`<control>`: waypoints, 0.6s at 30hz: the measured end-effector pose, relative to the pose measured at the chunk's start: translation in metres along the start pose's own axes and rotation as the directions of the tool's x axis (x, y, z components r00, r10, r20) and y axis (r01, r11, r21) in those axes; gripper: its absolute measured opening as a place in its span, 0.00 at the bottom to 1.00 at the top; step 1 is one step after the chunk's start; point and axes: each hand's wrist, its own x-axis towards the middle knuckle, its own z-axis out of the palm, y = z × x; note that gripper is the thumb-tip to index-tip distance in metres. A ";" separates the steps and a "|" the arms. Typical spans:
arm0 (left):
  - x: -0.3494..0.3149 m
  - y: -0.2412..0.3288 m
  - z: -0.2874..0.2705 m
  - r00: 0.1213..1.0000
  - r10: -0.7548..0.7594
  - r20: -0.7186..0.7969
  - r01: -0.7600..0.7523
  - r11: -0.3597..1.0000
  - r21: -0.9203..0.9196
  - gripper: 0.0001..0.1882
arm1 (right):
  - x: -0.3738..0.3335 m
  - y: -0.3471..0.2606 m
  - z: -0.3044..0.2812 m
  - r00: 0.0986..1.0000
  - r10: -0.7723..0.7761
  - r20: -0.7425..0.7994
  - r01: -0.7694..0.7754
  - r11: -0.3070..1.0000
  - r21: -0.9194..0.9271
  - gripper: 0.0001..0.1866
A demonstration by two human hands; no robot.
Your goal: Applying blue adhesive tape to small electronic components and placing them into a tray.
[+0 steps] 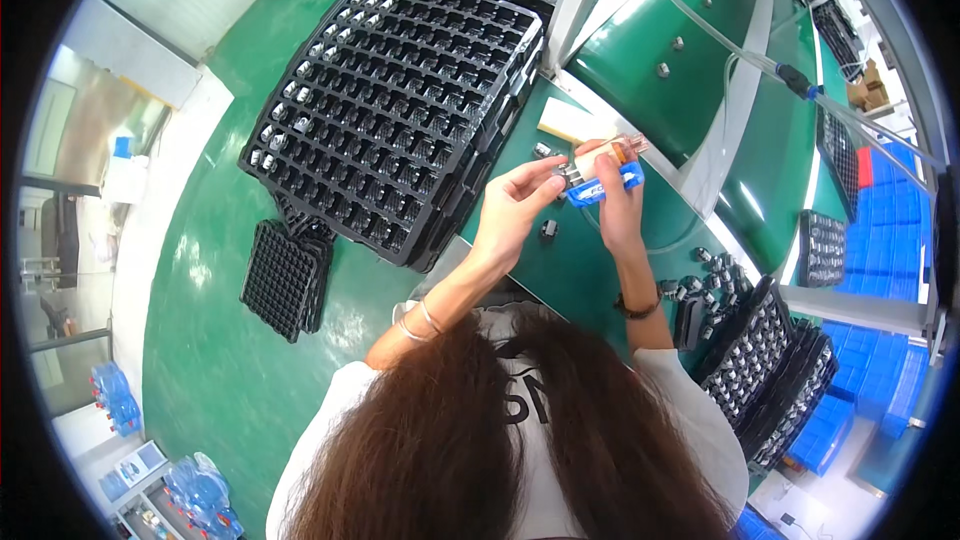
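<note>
My right hand (pixel 622 208) is closed around a handheld tool with a blue body (pixel 588 194), a pale upper part and an orange piece near its far end. My left hand (pixel 512 212) pinches a small silver-and-black part (pixel 566 176) at the tool's left end; the fingers partly cover it. Both hands are over the green bench (pixel 530 260). One loose small part (pixel 548 230) lies below the tool, and another (pixel 542 150) sits just beyond my left fingertips.
At left stands a stack of large black trays (pixel 460 190), the top one filled mainly along its left side. Smaller black trays (pixel 285 280) sit lower left. Loose parts (pixel 715 285) and filled trays (pixel 750 360) are at right. A metal post (pixel 582 5) and green belt (pixel 650 50) lie beyond.
</note>
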 end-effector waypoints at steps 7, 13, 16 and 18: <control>-0.008 -0.005 -0.006 0.999 0.009 -0.033 -0.010 0.999 -0.043 0.19 | -0.013 0.014 0.011 0.999 0.029 -0.025 -0.026 0.991 0.129 0.09; -0.006 0.017 -0.036 0.977 0.194 -0.090 -0.176 0.968 0.181 0.25 | 0.027 0.041 -0.011 0.982 -0.092 -0.166 0.043 0.959 -0.281 0.11; -0.004 0.065 -0.074 0.913 0.361 -0.189 -0.254 0.867 0.428 0.16 | 0.059 0.057 -0.038 0.970 -0.196 -0.144 0.051 0.740 -0.671 0.15; -0.004 0.090 -0.110 0.822 0.502 -0.269 -0.313 0.793 0.523 0.12 | 0.070 0.082 -0.049 0.936 -0.329 -0.129 0.104 0.604 -0.790 0.18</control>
